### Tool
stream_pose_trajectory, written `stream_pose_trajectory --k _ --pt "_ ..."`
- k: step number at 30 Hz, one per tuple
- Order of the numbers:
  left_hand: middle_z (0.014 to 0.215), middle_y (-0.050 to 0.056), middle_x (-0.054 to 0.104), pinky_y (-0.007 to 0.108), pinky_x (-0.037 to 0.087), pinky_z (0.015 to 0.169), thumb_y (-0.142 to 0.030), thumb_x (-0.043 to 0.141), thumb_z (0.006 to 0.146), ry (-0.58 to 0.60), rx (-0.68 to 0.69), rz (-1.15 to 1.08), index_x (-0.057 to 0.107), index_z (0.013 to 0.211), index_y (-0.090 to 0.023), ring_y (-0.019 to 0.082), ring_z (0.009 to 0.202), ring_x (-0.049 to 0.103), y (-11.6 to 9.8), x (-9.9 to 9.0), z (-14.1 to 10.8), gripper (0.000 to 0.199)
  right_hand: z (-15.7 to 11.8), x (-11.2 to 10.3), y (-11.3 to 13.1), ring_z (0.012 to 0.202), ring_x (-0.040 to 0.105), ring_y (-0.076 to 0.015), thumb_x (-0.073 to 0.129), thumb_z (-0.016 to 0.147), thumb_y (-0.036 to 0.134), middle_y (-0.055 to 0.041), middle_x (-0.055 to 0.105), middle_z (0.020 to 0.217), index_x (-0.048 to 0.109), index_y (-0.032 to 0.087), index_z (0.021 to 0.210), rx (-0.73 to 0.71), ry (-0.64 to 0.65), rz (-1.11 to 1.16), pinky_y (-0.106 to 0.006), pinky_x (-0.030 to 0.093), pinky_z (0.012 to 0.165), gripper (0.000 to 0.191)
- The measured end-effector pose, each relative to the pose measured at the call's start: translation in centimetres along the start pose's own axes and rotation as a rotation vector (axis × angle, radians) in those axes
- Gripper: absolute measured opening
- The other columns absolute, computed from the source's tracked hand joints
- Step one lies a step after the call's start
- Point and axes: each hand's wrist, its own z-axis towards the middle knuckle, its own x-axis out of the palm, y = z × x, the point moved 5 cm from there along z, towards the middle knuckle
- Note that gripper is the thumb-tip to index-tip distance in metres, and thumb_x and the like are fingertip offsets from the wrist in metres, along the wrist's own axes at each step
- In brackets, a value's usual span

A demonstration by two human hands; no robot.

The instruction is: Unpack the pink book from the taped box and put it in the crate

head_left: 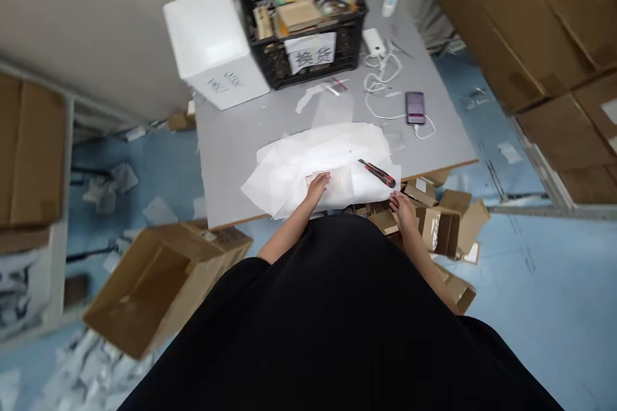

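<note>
A stack of thin white packing sheets [284, 170] lies along the front of the table. My left hand [319, 187] rests on it with the fingers stretched out, over the left end of a flat, pale, see-through packet [337, 183]. My right hand [403, 208] is at the stack's front right corner, just past the table edge, its fingers loosely apart and the tips close to the sheets. Whether they touch the sheets is too small to tell. Between the hands, a red and black box cutter [377, 174] lies on the sheets nearer my right hand.
At the back stand a white bin [216, 45] and a black crate [308, 45] of boxes. A phone [415, 108] on a white cable [385, 117] lies to the right. Open cartons [441, 231] crowd below the table; a large carton [144, 289] stands at left.
</note>
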Motion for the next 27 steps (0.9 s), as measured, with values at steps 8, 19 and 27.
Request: stream_pose_trajectory --k 8,19,27 --pt "0.122 0.011 0.066 0.032 0.047 0.096 -0.04 0.054 0.09 -0.464 -0.245 -0.054 0.064 0.109 -0.018 0.023 0.114 0.061 7.1 -6.5 -2.7 0.03 2.7 15.5 -0.1 0.108 0.06 -0.0131 0.057 0.077 0.043 -0.0062 0.061 0.12 0.06 0.016 0.114 -0.109 0.411 -0.755 -0.029 0.05 0.102 0.046" --pt "0.114 0.011 0.066 0.031 0.044 0.093 -0.047 0.081 0.071 -0.306 -0.324 0.132 0.055 0.099 -0.02 0.027 0.112 0.061 8.1 -5.1 0.7 0.047 3.7 18.4 -1.0 0.112 0.057 -0.0189 0.069 0.073 0.041 -0.013 0.056 0.125 0.045 0.014 0.127 -0.103 0.262 -1.031 -0.032 0.044 0.107 0.065" --pt "0.092 0.002 0.061 0.031 0.044 0.088 -0.022 0.081 0.066 -0.254 -0.26 0.199 0.048 0.096 -0.023 0.023 0.097 0.06 6.8 -5.7 2.0 0.045 2.4 19.9 -2.1 0.089 0.06 -0.0123 0.069 0.073 0.043 -0.0042 0.062 0.092 0.051 0.015 0.1 0.006 0.312 -1.005 -0.023 0.053 0.082 0.043"
